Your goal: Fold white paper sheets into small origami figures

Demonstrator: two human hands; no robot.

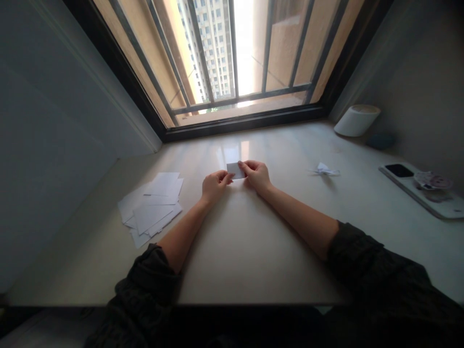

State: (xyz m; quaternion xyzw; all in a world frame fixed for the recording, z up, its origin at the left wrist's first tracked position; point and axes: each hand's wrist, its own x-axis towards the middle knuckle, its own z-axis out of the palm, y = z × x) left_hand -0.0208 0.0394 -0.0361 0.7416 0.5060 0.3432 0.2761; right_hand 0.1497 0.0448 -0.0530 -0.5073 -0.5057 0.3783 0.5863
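A small folded piece of white paper (235,170) is held over the pale tabletop (253,241), a little in front of the window. My left hand (214,185) pinches its left edge with closed fingers. From the other side, my right hand (256,174) grips the right edge, fingers curled over it. Both forearms stretch forward from dark sleeves.
A loose pile of white paper sheets (151,208) lies to the left. A finished folded paper shape (325,169) rests at the right. Further right are a white roll (356,120), a phone (399,170) and a tablet-like slab (424,195). The window frame (242,123) bounds the far edge.
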